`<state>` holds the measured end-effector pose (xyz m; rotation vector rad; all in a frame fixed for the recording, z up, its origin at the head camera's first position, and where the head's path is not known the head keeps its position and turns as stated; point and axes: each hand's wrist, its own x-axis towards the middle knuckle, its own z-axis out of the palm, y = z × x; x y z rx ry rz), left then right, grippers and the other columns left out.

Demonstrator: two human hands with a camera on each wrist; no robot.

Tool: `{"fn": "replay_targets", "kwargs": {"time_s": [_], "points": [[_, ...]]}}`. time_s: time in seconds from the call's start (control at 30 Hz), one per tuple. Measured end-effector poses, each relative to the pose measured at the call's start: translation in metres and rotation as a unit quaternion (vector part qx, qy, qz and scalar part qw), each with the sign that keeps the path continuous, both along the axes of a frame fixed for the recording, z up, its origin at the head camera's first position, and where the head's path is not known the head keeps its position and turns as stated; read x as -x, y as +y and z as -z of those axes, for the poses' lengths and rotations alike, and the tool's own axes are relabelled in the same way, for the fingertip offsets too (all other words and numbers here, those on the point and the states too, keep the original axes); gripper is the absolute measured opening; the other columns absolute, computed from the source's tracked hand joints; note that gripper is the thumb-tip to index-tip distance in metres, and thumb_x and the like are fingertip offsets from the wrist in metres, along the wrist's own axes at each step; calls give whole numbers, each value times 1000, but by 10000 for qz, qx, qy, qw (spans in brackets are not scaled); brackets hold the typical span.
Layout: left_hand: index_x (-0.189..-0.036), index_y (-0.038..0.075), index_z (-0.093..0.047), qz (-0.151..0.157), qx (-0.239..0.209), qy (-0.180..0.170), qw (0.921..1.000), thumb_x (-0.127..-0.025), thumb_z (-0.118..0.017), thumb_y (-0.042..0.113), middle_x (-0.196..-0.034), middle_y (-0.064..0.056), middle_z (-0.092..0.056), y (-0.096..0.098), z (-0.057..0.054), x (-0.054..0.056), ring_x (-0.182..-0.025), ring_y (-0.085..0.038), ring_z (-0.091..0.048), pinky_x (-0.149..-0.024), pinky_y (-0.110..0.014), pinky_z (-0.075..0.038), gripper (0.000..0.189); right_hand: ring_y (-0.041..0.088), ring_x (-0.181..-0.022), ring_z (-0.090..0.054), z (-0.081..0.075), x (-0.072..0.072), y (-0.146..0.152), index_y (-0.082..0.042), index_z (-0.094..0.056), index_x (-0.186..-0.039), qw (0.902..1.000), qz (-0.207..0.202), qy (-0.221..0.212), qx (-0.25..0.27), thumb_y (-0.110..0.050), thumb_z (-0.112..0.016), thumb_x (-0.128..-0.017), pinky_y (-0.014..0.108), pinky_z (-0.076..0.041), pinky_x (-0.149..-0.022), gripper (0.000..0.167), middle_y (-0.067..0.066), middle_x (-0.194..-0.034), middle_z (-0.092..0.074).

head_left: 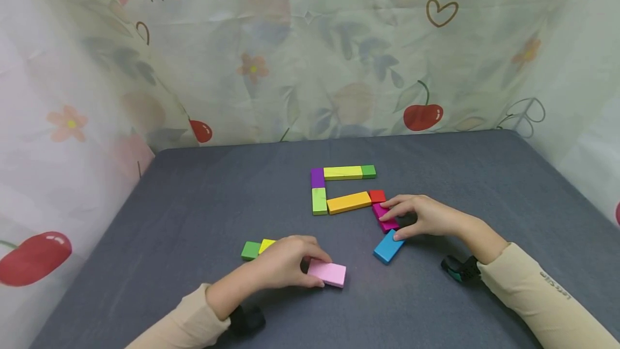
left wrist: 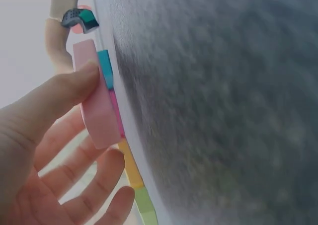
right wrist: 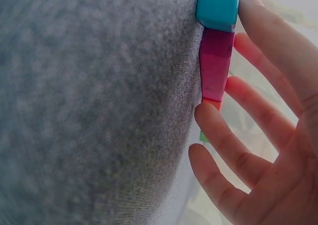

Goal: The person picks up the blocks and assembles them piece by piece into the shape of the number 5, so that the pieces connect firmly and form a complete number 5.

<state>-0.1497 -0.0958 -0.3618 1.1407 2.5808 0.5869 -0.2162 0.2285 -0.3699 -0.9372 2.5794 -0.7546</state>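
Note:
My left hand point(head_left: 287, 264) pinches a pink block point(head_left: 331, 273) between thumb and fingers, held above the cloth in the left wrist view. On the right, my right hand point(head_left: 426, 216) reaches over a magenta block point(head_left: 385, 220) and a blue block point(head_left: 387, 248) that lie end to end at an angle. Its thumb point(right wrist: 271, 34) is at the blue block, while the fingertips are at the magenta one. The magenta block follows a red block point(head_left: 377, 196), joined in line to an orange block point(head_left: 349, 203), a light green block point(head_left: 319, 201) and a purple block point(head_left: 317, 178).
A yellow block point(head_left: 343, 173) and a green block point(head_left: 368, 171) form the row's far side. Another green block point(head_left: 250, 251) and a yellow block point(head_left: 266, 244) lie partly behind my left hand. Grey cloth point(head_left: 203, 203) covers the table, with patterned curtains point(head_left: 310, 69) around it.

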Motion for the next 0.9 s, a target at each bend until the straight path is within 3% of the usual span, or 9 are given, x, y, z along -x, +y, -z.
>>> {"fn": "replay_targets", "kwargs": {"time_s": [0.43, 0.67, 0.9], "points": [[-109, 22, -70, -371, 37, 74, 9993, -76, -77, 33, -86, 9, -62, 18, -1, -2, -73, -4, -50, -60, -14, -38, 35, 35, -124, -47, -1, 0, -1, -18, -67, -117, 10000, 24, 24, -69, -36, -74, -77, 57, -41, -99, 44, 11, -135, -53], [-107, 22, -71, -364, 25, 334, 9988, -75, -77, 34, -84, 9, -62, 28, 0, -2, -69, -2, -47, -56, -13, -36, 35, 32, -123, -49, 0, 0, 1, -19, -67, -116, 9999, -71, 127, 12, -37, -74, -77, 53, -43, -98, 43, 10, -134, -54], [-107, 21, -71, -383, 23, 299, 9988, -76, -77, 35, -86, 8, -64, 36, 0, -1, -71, -2, -48, -58, -13, -38, 35, 32, -122, -50, 1, 1, 1, -20, -67, -117, 9998, -112, 154, 15, -38, -73, -77, 52, -45, -97, 44, 10, -134, -54]]}}
